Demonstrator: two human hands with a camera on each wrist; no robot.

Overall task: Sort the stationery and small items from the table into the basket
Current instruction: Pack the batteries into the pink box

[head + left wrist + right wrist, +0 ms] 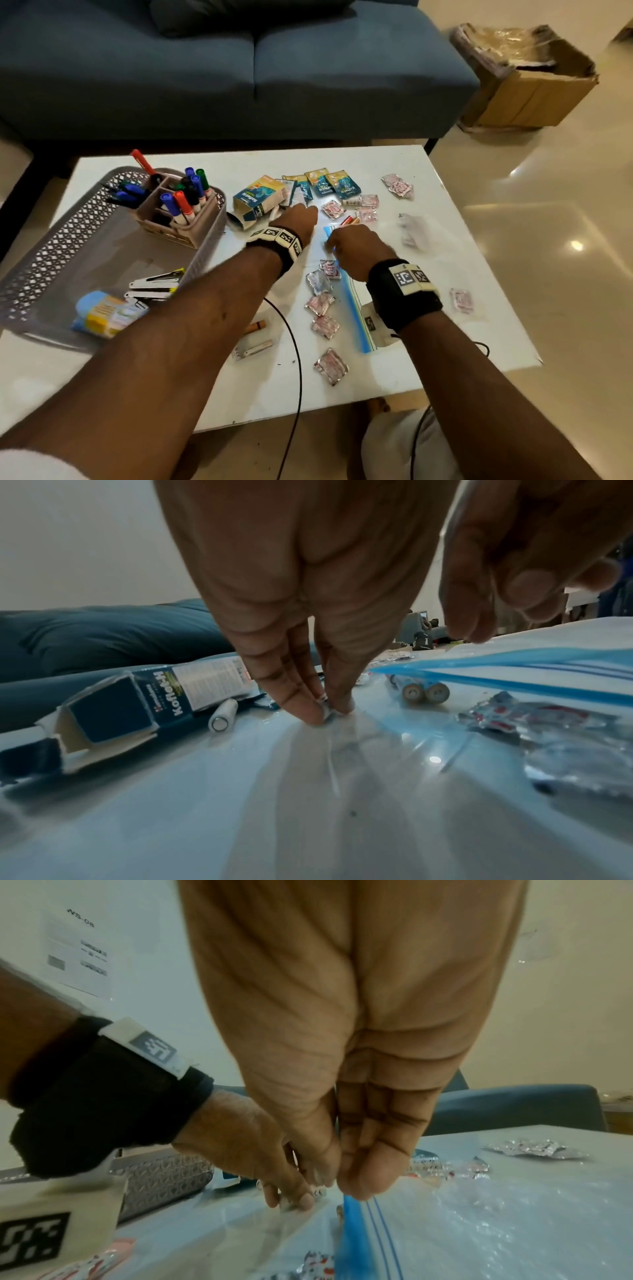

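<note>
My left hand (325, 715) reaches past the teal Koflet box (164, 696) and pinches a small white packet (318, 1192) against the white table (445, 205); little of the packet shows. Beside it, my right hand (342, 1188) pinches the blue zip strip of a clear zip bag (354, 311) and lifts that edge. Two batteries (424, 692) lie behind the strip, and a white cylinder (222, 715) lies next to the box. Several foil sachets (323, 325) are scattered on the table. The grey perforated basket (51, 246) sits at the left, holding a marker organizer (178, 212) and staplers (154, 284).
Teal sachets (329, 185) lie at the table's far side. A black cable (294, 342) runs off the near edge. A blue sofa (239, 68) stands behind the table and a torn cardboard box (527, 85) sits on the floor at the right.
</note>
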